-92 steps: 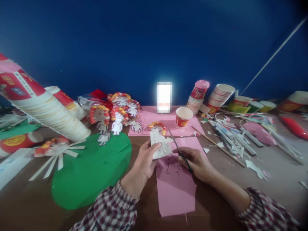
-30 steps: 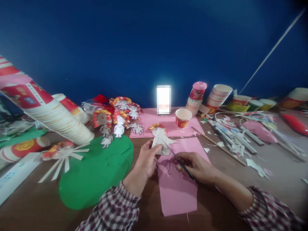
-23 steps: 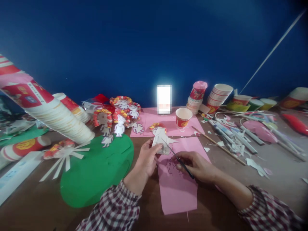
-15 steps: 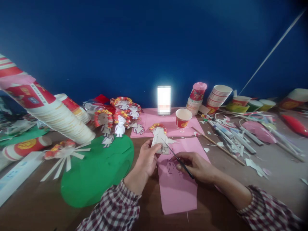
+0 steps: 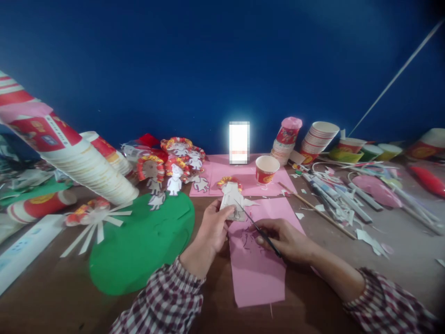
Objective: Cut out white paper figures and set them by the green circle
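Note:
My left hand (image 5: 212, 228) is closed round the lower left of a white paper cutout (image 5: 231, 197) with pencil lines on it, thumb on top. A red and yellow ring-like piece (image 5: 227, 182) shows behind its upper edge. My right hand (image 5: 287, 239) grips a slim black craft knife (image 5: 263, 235), its thin tip against or just over the right part of the paper. Whether the tip is cutting I cannot tell. Beneath both hands lies a pink paper sheet (image 5: 259, 283) with dark lines drawn on it.
A paper cup (image 5: 267, 170) stands on pink paper behind my hands. At left are a green sheet (image 5: 139, 250), finished paper figures (image 5: 174, 183) and a leaning cup stack (image 5: 93, 171). Paper scraps, a wooden stick (image 5: 318, 211) and more cups (image 5: 318, 139) lie to the right.
The whole view has shifted slightly. The knife tip has moved a little down and right over the white paper. Both hands keep their grip.

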`<action>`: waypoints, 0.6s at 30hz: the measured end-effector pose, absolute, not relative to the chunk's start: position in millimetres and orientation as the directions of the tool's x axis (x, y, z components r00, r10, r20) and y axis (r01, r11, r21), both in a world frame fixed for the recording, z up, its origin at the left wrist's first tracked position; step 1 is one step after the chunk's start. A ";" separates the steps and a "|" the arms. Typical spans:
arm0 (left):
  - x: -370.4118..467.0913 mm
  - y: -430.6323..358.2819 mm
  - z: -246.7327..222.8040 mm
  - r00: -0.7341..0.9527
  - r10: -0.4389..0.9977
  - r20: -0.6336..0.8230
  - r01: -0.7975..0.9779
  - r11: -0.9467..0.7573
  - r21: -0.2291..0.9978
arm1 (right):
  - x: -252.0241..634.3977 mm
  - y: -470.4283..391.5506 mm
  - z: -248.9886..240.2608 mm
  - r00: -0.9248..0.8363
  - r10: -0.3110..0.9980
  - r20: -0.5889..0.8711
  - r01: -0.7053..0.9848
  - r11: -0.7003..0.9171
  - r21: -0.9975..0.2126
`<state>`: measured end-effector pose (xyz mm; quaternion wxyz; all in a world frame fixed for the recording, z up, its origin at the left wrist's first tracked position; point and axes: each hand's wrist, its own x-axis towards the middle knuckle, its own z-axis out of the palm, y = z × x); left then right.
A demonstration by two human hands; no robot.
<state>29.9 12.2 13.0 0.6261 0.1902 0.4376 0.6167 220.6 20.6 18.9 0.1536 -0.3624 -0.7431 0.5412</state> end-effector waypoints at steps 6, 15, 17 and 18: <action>31.2 11.2 14.3 -0.143 0.938 -0.317 -0.592 0.175 0.787 | 220.3 19.5 19.3 -0.686 0.706 -0.174 0.385 0.150 -0.911; 31.5 10.8 13.0 -0.129 0.936 -0.328 -0.586 0.195 0.787 | 220.8 18.7 20.0 -0.686 0.707 -0.172 0.395 0.164 -0.904; 31.5 10.8 13.7 -0.128 0.936 -0.327 -0.586 0.194 0.786 | 220.5 18.5 20.7 -0.686 0.708 -0.170 0.395 0.166 -0.904; 31.5 10.7 14.0 -0.130 0.937 -0.325 -0.587 0.191 0.786 | 220.3 18.5 20.8 -0.686 0.707 -0.170 0.392 0.163 -0.905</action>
